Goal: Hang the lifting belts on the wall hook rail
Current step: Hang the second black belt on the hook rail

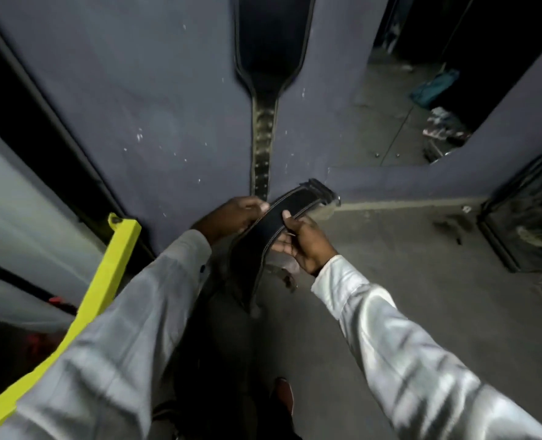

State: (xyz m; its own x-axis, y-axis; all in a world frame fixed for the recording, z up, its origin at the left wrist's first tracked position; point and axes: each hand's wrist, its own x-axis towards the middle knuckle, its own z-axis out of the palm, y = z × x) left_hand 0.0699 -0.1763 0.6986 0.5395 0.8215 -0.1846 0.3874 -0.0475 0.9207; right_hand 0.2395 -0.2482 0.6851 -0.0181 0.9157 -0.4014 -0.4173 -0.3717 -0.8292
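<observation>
Left hand and right hand both grip the black lifting belt dead centre, below the hung belt at 12 o'clock. I'd raise one end beside it; hook rail's out of shot.

Gym or weights room, dim and worn.

- Landmark: hanging belt, black leather with a studded strap, flat against the grey-painted wall.
- Left of hanging belt: yellow-painted frame, bolted at its upper corner.
- Just below hanging belt: second belt, black with a stitched edge.
- Right of hanging belt: opening or mirror, cannot tell which, showing scattered clutter.
- Below and right of hanging belt: bare concrete floor.
- Far right of hanging belt: dark cabinet, blurred.
</observation>
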